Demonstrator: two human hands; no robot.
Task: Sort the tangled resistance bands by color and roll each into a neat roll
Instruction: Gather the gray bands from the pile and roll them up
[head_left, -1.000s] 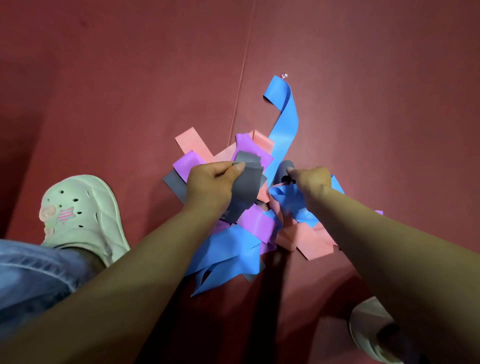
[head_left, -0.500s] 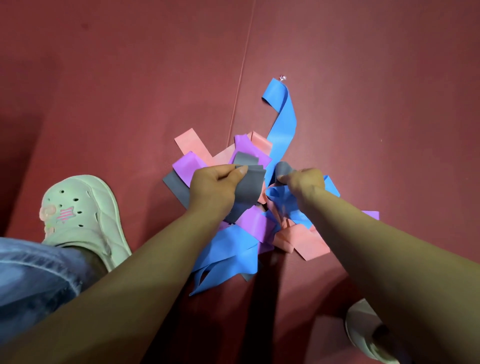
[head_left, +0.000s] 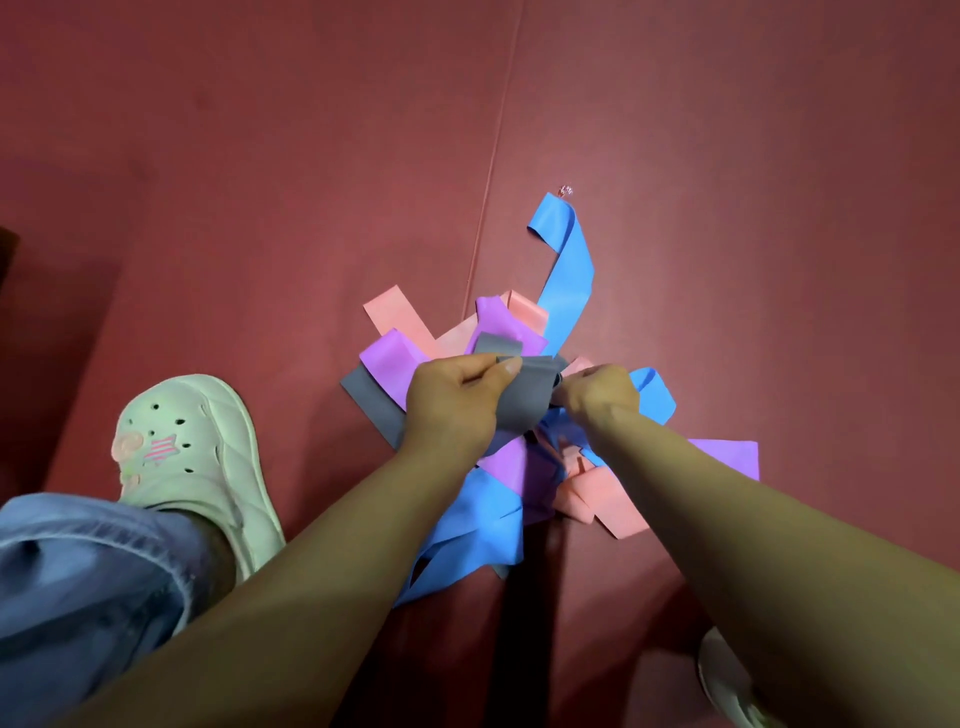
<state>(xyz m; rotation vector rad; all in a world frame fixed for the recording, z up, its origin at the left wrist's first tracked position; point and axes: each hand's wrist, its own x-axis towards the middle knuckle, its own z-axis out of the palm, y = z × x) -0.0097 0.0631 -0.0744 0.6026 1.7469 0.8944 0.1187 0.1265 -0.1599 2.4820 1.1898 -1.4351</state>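
Floor: a dark red mat (head_left: 260, 182) filled the whole view, with a matte surface.
Seam: a thin straight seam (head_left: 500, 150) ran from the top edge down toward the middle, between two panels.
Light: it was brighter to the right of the seam; the left side lay in shadow.
Left edge: a dark shape (head_left: 6, 265), too cut off to identify.
Small item: a tiny shiny object (head_left: 565, 190) lay just right of the seam.

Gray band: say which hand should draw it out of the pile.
Left, probably. The left hand holds the gray band across its width, and its tail runs out under the purple band on that side; the right hand only pinches its edge.
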